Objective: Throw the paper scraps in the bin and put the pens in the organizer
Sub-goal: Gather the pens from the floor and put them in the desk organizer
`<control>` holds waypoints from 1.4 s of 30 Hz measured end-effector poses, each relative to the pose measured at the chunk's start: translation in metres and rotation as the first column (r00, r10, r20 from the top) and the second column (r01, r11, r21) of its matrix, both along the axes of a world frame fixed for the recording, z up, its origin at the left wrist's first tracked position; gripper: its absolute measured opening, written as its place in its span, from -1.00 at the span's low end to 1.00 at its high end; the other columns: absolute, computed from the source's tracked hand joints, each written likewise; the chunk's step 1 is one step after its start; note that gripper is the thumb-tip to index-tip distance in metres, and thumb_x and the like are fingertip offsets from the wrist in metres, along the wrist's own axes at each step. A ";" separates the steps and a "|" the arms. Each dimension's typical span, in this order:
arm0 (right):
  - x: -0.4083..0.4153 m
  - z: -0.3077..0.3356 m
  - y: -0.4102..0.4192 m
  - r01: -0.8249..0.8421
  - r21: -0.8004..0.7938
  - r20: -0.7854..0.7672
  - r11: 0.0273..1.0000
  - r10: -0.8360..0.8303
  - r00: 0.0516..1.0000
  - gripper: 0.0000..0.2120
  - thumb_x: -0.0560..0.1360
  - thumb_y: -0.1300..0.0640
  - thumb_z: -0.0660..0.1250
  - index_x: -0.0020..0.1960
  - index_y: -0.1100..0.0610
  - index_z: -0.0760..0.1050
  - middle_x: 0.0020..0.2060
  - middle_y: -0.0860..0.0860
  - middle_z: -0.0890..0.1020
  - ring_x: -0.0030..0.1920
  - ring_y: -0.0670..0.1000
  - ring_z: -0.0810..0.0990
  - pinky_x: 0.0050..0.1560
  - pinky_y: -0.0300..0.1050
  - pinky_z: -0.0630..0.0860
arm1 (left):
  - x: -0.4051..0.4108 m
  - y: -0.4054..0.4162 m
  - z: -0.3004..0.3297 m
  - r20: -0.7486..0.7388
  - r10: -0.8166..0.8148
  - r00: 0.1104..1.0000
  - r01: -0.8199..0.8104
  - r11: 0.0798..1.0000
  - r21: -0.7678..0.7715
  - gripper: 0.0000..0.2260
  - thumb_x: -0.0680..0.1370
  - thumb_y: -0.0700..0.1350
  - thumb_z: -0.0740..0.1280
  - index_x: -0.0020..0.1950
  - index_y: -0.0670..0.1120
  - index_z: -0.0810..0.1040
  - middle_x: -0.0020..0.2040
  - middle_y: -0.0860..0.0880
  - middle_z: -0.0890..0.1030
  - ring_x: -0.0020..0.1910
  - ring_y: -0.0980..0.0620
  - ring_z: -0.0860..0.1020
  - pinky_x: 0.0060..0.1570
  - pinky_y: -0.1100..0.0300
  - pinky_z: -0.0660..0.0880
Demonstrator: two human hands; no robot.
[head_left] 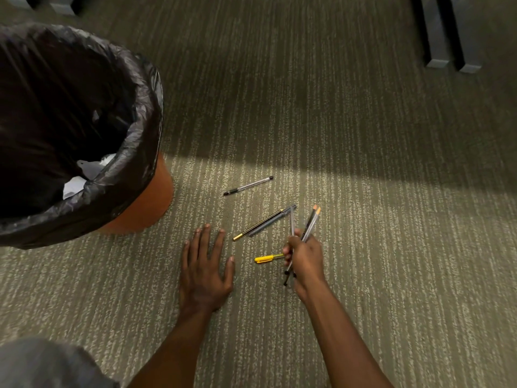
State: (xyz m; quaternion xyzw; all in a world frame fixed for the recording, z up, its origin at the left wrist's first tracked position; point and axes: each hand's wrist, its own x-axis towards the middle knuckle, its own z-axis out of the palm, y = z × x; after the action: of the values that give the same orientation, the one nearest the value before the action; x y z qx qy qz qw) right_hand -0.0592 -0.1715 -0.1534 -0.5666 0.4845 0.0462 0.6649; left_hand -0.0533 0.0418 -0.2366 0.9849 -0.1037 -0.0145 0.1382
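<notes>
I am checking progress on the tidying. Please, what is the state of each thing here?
Bin: upright, lined, paper scraps inside.
Left hand: open, flat on carpet.
Right hand: shut on a bundle of pens.
Clear pen: lying loose.
Two dark pens: lying together.
Yellow pen: lying by right hand.

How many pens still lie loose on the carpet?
4: a clear pen farthest out, a striped pen and grey pen side by side, a yellow pen touching the right hand.

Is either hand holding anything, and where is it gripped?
The right hand clasps a bunch of pens around their middles. The left hand holds nothing; it lies flat on the carpet.
</notes>
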 end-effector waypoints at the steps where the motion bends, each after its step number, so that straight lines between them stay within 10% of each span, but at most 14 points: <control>1: 0.005 0.002 0.003 0.041 0.100 0.017 0.994 -0.043 0.999 -0.79 0.64 0.30 0.20 0.25 0.18 0.42 -0.29 0.08 0.55 -0.34 -0.02 0.50 -0.40 -0.14 0.44 | 0.000 0.000 0.000 0.000 -0.001 1.000 0.001 1.000 0.001 -0.37 0.63 0.19 0.19 0.69 0.11 0.18 0.74 -0.03 0.11 0.72 -0.07 0.09 0.67 -0.15 0.08; 5: 0.025 0.005 0.014 0.044 0.199 0.003 0.979 -0.046 0.999 -0.74 0.58 0.41 0.09 -0.01 0.07 0.38 -0.35 0.06 0.49 -0.50 -0.05 0.46 -0.52 -0.16 0.42 | 0.000 0.001 -0.001 0.006 0.003 1.000 -0.003 1.000 -0.002 -0.37 0.62 0.19 0.19 0.69 0.11 0.19 0.74 -0.04 0.12 0.71 -0.09 0.11 0.66 -0.15 0.09; 11: 0.052 -0.014 0.033 -0.100 -0.176 -0.146 0.979 0.074 0.986 -0.80 0.57 0.04 0.35 0.08 0.15 0.57 -0.16 0.08 0.61 -0.23 0.10 0.56 -0.23 -0.02 0.49 | 0.000 0.000 -0.002 -0.007 -0.003 1.000 0.003 1.000 0.011 -0.37 0.63 0.20 0.17 0.70 0.11 0.17 0.74 -0.04 0.11 0.71 -0.08 0.11 0.65 -0.17 0.11; 20: 0.061 -0.022 0.034 -0.577 -0.660 -0.473 0.481 0.331 0.817 -0.58 0.49 -0.27 0.38 -0.04 0.11 0.63 -0.10 0.14 0.70 -0.04 0.22 0.69 -0.09 0.01 0.57 | 0.000 0.000 0.001 -0.020 0.001 1.000 0.000 1.000 0.022 -0.37 0.62 0.20 0.19 0.69 0.10 0.20 0.73 -0.05 0.13 0.71 -0.08 0.12 0.64 -0.18 0.13; 27: 0.064 -0.017 0.033 -0.667 -0.642 -0.532 0.379 0.406 0.743 -0.68 0.46 -0.13 0.42 -0.01 0.13 0.63 -0.12 0.12 0.71 -0.08 0.20 0.70 -0.12 -0.02 0.57 | 0.001 -0.001 0.003 -0.024 0.002 1.000 -0.001 1.000 0.018 -0.36 0.61 0.20 0.21 0.68 0.10 0.22 0.73 -0.05 0.15 0.70 -0.09 0.14 0.64 -0.17 0.13; 34: 0.050 -0.022 0.028 -0.663 -0.615 -0.529 0.427 0.399 0.749 -0.68 0.40 -0.14 0.44 -0.05 0.10 0.61 -0.18 0.09 0.70 -0.15 0.17 0.69 -0.13 -0.02 0.61 | 0.000 0.000 0.002 -0.035 0.008 0.999 -0.007 0.999 0.032 -0.36 0.62 0.19 0.20 0.69 0.10 0.21 0.73 -0.06 0.15 0.71 -0.09 0.13 0.65 -0.16 0.11; 42: 0.052 -0.019 0.004 -0.107 -0.063 -0.026 0.992 0.106 0.994 -0.90 0.49 0.10 0.34 -0.18 0.09 0.53 -0.40 -0.02 0.59 -0.51 -0.06 0.43 -0.50 -0.20 0.31 | 0.000 -0.001 -0.002 -0.031 0.010 0.999 -0.009 1.000 0.021 -0.36 0.61 0.20 0.19 0.70 0.11 0.18 0.74 -0.04 0.12 0.71 -0.08 0.11 0.66 -0.15 0.09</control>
State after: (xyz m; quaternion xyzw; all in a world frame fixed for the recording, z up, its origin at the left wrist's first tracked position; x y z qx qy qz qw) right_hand -0.0071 -0.1677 -0.1722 -0.6123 0.4624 0.0725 0.6372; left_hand -0.0530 0.0411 -0.2386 0.9864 -0.0966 -0.0304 0.1296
